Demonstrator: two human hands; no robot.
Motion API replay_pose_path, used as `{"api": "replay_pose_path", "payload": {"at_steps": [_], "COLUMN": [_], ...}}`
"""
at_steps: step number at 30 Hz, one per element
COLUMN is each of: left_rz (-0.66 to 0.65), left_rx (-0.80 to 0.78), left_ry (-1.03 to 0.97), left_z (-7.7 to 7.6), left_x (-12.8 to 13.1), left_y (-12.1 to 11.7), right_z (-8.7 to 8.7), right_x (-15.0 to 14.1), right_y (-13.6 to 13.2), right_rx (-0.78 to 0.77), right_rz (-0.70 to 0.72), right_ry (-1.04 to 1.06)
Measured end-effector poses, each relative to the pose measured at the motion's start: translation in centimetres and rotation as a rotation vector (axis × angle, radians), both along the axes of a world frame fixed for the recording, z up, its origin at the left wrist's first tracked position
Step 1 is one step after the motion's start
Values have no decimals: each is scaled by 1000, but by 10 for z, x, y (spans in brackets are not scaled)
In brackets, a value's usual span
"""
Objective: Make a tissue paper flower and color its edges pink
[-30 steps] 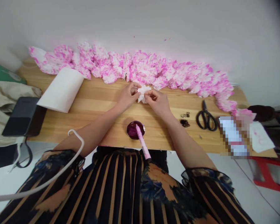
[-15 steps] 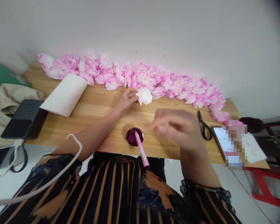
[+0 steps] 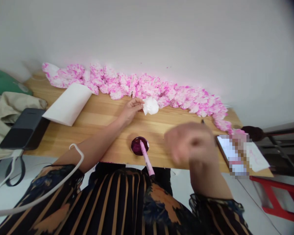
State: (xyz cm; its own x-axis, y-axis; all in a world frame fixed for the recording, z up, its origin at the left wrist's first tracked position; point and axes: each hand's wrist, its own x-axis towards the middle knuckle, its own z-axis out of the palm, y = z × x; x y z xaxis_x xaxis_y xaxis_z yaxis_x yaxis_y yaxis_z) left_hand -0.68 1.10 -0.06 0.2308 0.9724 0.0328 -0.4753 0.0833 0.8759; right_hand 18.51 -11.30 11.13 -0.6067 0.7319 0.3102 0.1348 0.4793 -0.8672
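Note:
My left hand (image 3: 131, 109) pinches a white crumpled paper flower (image 3: 150, 106) at its edge, resting on the wooden table (image 3: 103, 117). My right hand (image 3: 192, 143) hovers blurred above the table's right side, over the spot where the black scissors lie; its fingers are smeared by motion. A small dish of dark purple dye (image 3: 138, 145) sits near the front edge with a pink brush (image 3: 146, 159) leaning in it. A long row of pink-stained paper flowers (image 3: 147, 86) lines the wall.
A white paper stack (image 3: 68, 104) lies at the left, beside a dark pouch (image 3: 24, 128) and beige cloth (image 3: 7, 111). A phone (image 3: 229, 153) and white paper (image 3: 256, 156) lie at the right. A red stool (image 3: 279, 195) stands beyond the table's right end.
My right hand let go of the white flower and swung right toward the scissors and phone. My left hand keeps hold of the flower. The view shifted slightly.

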Motion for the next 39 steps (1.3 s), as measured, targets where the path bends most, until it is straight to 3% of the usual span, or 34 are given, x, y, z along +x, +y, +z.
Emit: {"api": "replay_pose_path", "payload": {"at_steps": [3, 5, 7, 12, 24, 31, 39], "left_rz": [7, 12, 18, 27, 77, 88, 45], "left_rx": [10, 23, 36, 56, 89, 154, 207], "left_ry": [12, 31, 52, 130, 256, 306, 343], "left_z": [-2, -3, -4, -3, -3, -6, -6], "left_x": [0, -1, -1, -1, 4, 3, 5], "left_y": [1, 2, 3, 3, 3, 4, 0], "right_z": [-11, -27, -46, -74, -84, -85, -92], "right_x": [-3, -4, -4, -6, -11, -8, -7], "right_y": [51, 75, 88, 88, 88, 91, 93], "right_rx": [-89, -73, -35, 30, 87, 63, 134], "right_rz": [-430, -601, -680, -629, -675, -724, -668], "right_ry": [103, 43, -8, -165, -233, -149, -198]}}
